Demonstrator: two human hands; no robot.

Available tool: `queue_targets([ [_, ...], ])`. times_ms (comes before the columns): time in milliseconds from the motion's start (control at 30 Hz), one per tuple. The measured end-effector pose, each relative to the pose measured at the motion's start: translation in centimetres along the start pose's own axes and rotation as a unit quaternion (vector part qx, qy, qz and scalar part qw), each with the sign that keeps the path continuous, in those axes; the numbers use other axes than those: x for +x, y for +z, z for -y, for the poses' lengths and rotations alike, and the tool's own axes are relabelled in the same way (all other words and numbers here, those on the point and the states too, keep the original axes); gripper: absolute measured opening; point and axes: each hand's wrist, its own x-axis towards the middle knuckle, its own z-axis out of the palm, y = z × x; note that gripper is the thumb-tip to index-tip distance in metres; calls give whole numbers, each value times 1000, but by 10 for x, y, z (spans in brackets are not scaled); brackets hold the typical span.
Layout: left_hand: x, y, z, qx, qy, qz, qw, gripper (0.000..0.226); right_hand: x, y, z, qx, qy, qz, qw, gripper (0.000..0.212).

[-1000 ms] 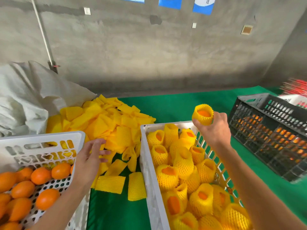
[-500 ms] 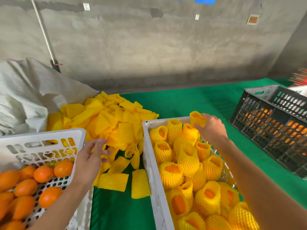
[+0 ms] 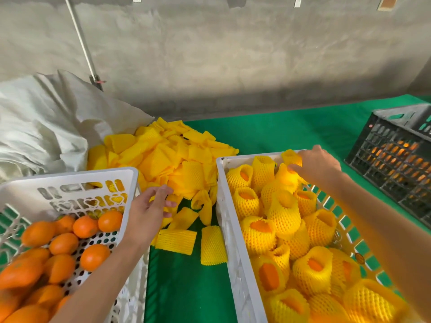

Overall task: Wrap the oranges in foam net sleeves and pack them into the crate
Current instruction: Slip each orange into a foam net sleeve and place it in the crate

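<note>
My right hand (image 3: 318,163) reaches to the far end of the white packing crate (image 3: 222,206), its fingers curled round a wrapped orange (image 3: 289,157) set down among the others. Several oranges in yellow foam net sleeves (image 3: 257,231) fill that crate. My left hand (image 3: 149,209) hovers with relaxed, spread fingers over the near edge of the loose pile of yellow foam sleeves (image 3: 168,157), holding nothing. Bare oranges (image 3: 86,226) lie in the white crate (image 3: 70,176) at the left.
A black crate (image 3: 396,157) with oranges inside stands at the right on the green table cover (image 3: 268,134). A crumpled white sack (image 3: 46,117) lies behind the left crate. A grey concrete wall closes the back.
My right hand has lowered the wrapped orange from above the crate down into its far end. My left hand has stayed over the sleeves by the left crate.
</note>
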Motion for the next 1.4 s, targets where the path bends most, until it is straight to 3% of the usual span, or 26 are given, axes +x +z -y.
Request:
queue_targets([
  [233,2,0,5,8,-4,11,1000,28,-9,34,10,30,21,-26,999,44],
  [433,1,3,5,6,-5,30,1000,27,-11,16,6,83,48,22,995,60],
  [567,2,2,6,1,-14,28,1000,25,-19,-2,0,128,110,-23,985,83],
  [667,1,3,6,9,-13,32,999,24,-29,-3,0,183,140,55,972,81],
  [767,2,3,6,8,-17,36,999,23,-34,12,9,261,157,97,948,74],
  [867,3,3,7,5,-24,38,999,24,-30,33,23,343,197,109,912,97],
  [967,3,3,8,7,-25,39,999,24,-23,43,34,433,224,112,866,98],
  [1067,2,4,7,7,-21,45,999,23,-16,47,36,465,255,88,843,91],
  [1233,2,4,5,15,-20,49,998,24,-23,49,33,458,313,22,832,97],
  [1400,2,4,4,19,-25,53,998,24,-26,52,30,540,363,28,759,113],
])
